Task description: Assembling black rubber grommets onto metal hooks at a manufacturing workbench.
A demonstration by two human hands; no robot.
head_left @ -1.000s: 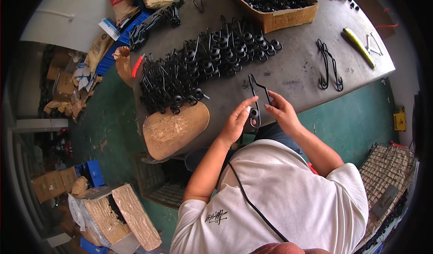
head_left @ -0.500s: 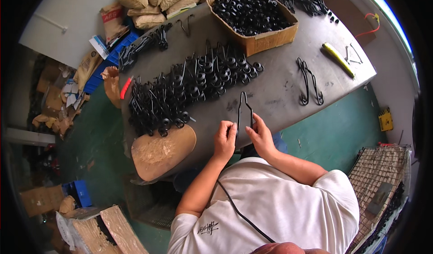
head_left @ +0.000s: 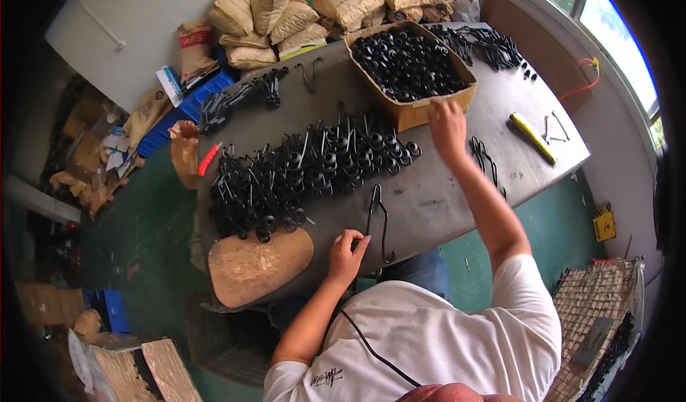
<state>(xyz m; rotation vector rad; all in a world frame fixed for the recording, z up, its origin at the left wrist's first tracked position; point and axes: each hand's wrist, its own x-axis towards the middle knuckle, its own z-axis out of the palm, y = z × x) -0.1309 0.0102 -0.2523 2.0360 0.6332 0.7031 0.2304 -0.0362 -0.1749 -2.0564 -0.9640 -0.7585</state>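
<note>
Low at the near edge of the table, my left hand is closed on one leg of a bent black wire hook. The hook's narrow bend points away from me, and its other leg ends in a curl. My right hand is stretched out at the near right rim of a cardboard box. Its fingers look bent together; whatever they hold, if anything, is hidden. Small round black plastic parts fill the box.
Many wire hooks with round black ends lie heaped left of centre. A worn board is at the near left corner. More hooks lie under my right forearm. A yellow tool and red-handled tool are on the table.
My right hand has left the wire hook and moved far forward to the box. My left hand keeps the hook, which has tilted. The whole view has shifted a little.
</note>
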